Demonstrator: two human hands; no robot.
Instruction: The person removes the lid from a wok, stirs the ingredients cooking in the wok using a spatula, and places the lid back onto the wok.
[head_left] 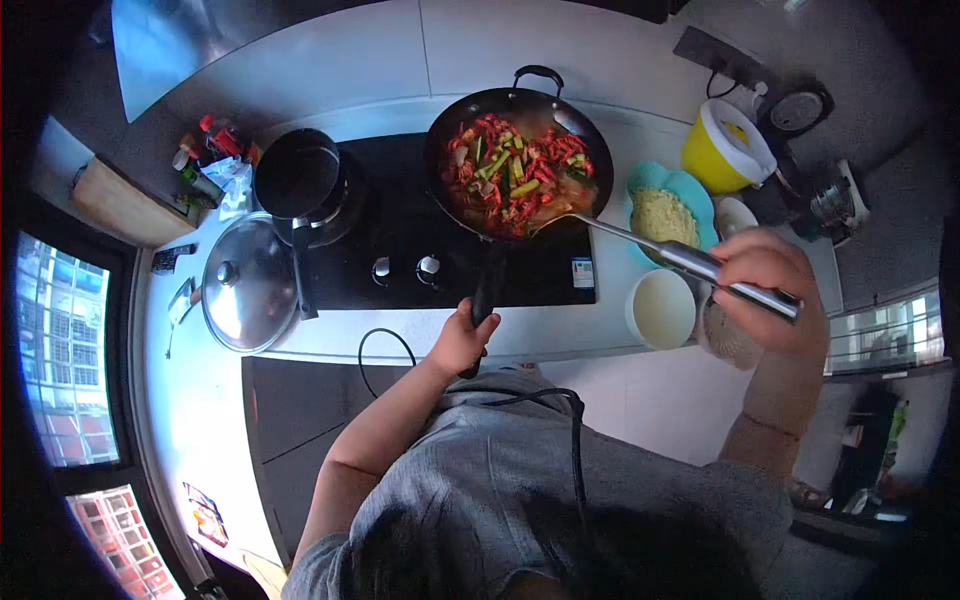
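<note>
A black wok [436,190] sits on the right side of the stove, full of red crayfish [555,160] mixed with green cucumber-like strips [522,187] and some sauce. My left hand [462,338] is closed around the wok's dark handle [487,290], which points toward my body. My right hand [765,285] grips the thick metal handle of a spatula [640,238]. The spatula's head dips into the near right side of the food, partly hidden by sauce. Under the right forearm and hand are a white bowl [661,309] and a clear dish [728,335].
On the left burner stands a dark saucepan [297,175], its handle toward me. A glass-and-metal lid [250,285] lies beside it. A turquoise bowl [668,215] of pale food and a yellow-and-white container [728,148] stand right of the wok. Bottles [205,180] and a cutting board [125,205] are far left.
</note>
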